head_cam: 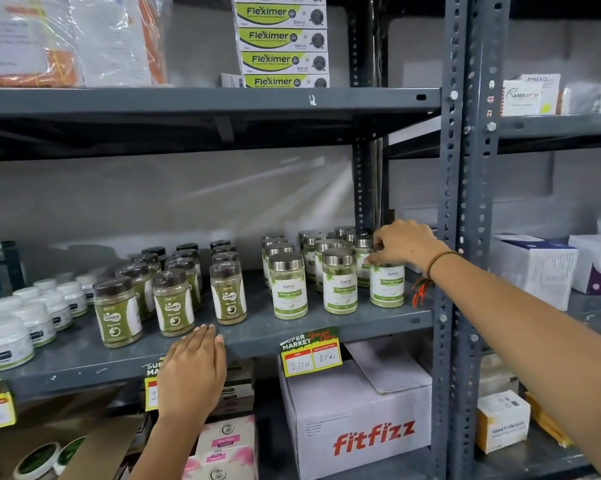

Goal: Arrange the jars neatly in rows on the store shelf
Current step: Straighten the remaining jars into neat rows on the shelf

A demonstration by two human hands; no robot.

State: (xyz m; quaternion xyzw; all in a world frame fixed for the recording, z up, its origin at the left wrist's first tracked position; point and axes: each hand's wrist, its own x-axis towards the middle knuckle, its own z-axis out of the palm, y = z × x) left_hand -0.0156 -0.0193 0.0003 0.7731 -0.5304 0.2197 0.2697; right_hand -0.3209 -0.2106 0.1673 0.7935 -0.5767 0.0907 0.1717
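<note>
On the grey middle shelf (292,332) stand rows of steel-lidded Moringa jars (340,280) with green-and-white labels. My right hand (401,245) grips the lid of the rightmost front Moringa jar (387,287), which stands upright on the shelf beside the rack post. Left of them are rows of brown-lidded Gaska jars (228,292), and further left are white tubs (10,341). My left hand (191,372) rests flat on the shelf's front edge, fingers together, holding nothing.
A perforated grey rack post (460,202) rises just right of the held jar. Fleximer boxes (283,39) are stacked on the shelf above. Below sit a Fitfizz carton (358,420), pink boxes (223,448) and a price tag (311,353). White boxes (534,268) fill the neighbouring rack.
</note>
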